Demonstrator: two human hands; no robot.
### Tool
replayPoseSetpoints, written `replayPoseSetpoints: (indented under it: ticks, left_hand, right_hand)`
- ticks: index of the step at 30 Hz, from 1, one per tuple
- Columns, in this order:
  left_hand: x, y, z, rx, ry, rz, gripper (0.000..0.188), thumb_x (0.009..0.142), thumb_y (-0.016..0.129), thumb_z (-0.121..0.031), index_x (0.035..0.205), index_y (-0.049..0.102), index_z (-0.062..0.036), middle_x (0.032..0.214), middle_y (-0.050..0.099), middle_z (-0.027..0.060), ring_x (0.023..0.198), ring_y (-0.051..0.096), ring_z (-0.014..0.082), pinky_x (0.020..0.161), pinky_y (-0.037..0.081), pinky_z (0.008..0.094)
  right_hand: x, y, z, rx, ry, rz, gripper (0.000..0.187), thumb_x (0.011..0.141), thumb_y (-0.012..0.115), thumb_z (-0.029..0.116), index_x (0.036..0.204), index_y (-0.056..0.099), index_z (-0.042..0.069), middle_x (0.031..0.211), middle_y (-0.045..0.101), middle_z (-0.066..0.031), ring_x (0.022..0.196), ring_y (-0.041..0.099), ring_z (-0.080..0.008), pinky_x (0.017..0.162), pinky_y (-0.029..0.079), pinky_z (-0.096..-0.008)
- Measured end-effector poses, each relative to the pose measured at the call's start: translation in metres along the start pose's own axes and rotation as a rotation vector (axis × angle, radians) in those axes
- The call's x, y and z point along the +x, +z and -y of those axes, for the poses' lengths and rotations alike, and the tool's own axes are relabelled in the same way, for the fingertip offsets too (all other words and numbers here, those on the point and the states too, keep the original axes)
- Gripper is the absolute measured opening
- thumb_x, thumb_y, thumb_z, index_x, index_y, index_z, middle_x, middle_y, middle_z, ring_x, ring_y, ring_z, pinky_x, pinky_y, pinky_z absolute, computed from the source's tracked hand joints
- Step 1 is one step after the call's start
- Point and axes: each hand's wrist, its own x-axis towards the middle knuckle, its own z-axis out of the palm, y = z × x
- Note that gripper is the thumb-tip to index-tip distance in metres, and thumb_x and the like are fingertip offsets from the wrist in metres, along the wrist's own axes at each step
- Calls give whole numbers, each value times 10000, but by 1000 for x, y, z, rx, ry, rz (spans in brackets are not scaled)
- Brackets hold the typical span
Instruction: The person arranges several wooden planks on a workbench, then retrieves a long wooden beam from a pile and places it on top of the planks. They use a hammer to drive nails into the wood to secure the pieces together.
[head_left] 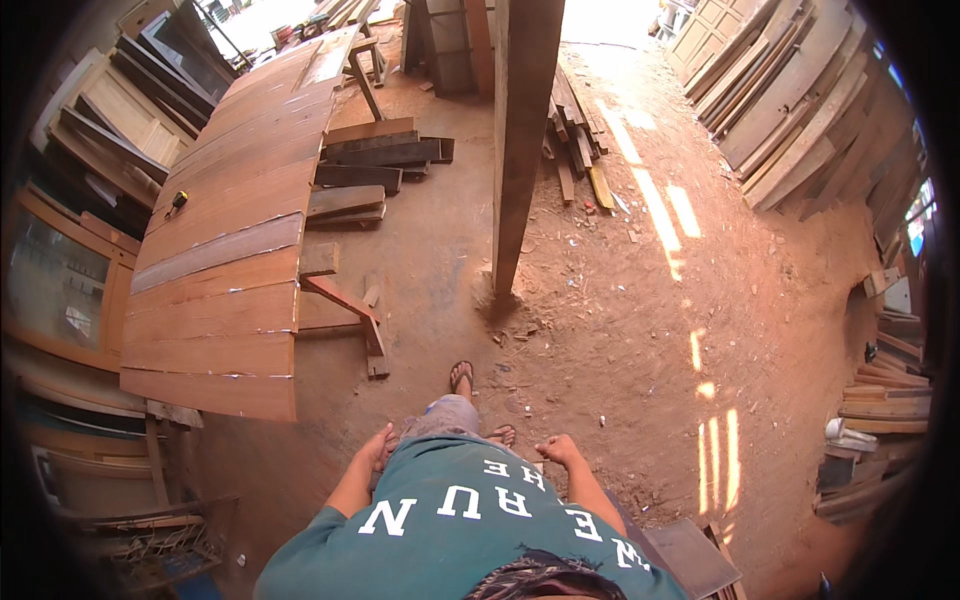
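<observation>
My left hand [377,447] hangs beside my hip, next to my grey shorts [447,412]. Its fingers are loosely apart and I see nothing in them. On the other side, my right hand [563,450] is held out a little from my green shirt [455,510], with its fingers curled in and no object showing. Neither hand touches the long panel of joined wooden boards [215,310], which lies on wooden trestles [350,305] ahead to the left. A yellow and black tape measure [180,200] rests near that panel's far left edge.
An upright wooden post [522,150] stands straight ahead. Dark planks [385,155] lie beside the panel, and more loose boards [575,130] sit behind the post. Doors and boards [800,110] lean along the right. A glazed wooden frame [65,275] stands at the left.
</observation>
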Motion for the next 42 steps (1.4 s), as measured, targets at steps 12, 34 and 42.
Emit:
replayPoseSetpoints:
  ticks: [12,34,42]
  left_hand:
    - [62,0,-94,116,-203,151,856,948,505,-741,1407,569,-21,1376,642,169,1205,646,317,1030,516,494]
    - [88,-22,-183,-141,-211,238,1019,903,607,-715,1642,217,-132,1624,388,158,1427,457,365,1116,420,555]
    - [100,-11,-241,-405,-77,278,949,914,613,-689,1620,299,-140,1602,423,160,1419,466,347,1126,412,532]
  right_hand:
    - [48,-53,30,246,370,-31,249,944,732,244,946,763,-3,847,755,-137,687,714,-202,593,551,-347]
    - [251,-119,465,-343,-593,-73,378,878,597,268,1145,748,48,996,765,-179,904,737,-322,869,572,-414]
    - [290,-115,518,-610,-564,281,361,873,615,264,1133,764,62,1090,747,-215,1022,715,-371,940,550,-431]
